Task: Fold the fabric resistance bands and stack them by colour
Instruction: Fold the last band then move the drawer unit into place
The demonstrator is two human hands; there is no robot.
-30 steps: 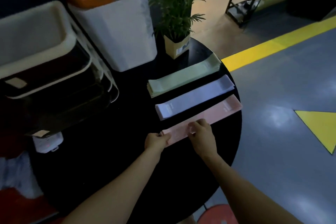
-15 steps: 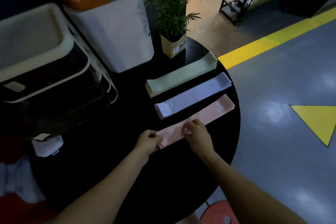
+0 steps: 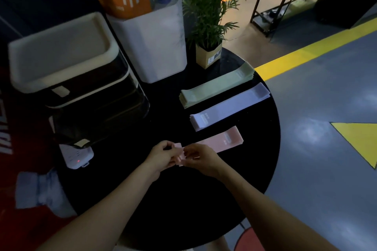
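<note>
Gleaming black round table (image 3: 204, 199) on grey floor (image 3: 326, 169)

It's dim over the black round table (image 3: 204, 199), which swallows detail. Soft glare patches sit on the grey floor (image 3: 318, 149); the orange area beyond glows brightest. Edges bow and smear slightly.

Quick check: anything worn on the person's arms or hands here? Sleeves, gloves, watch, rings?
Nothing visible. Both forearms are bare as far as the frame shows, with no sleeve edge in view. The left hand and right hand have no gloves, and no watch or wristband shows at either wrist. Lighting is too dim to rule out a ring.
</note>
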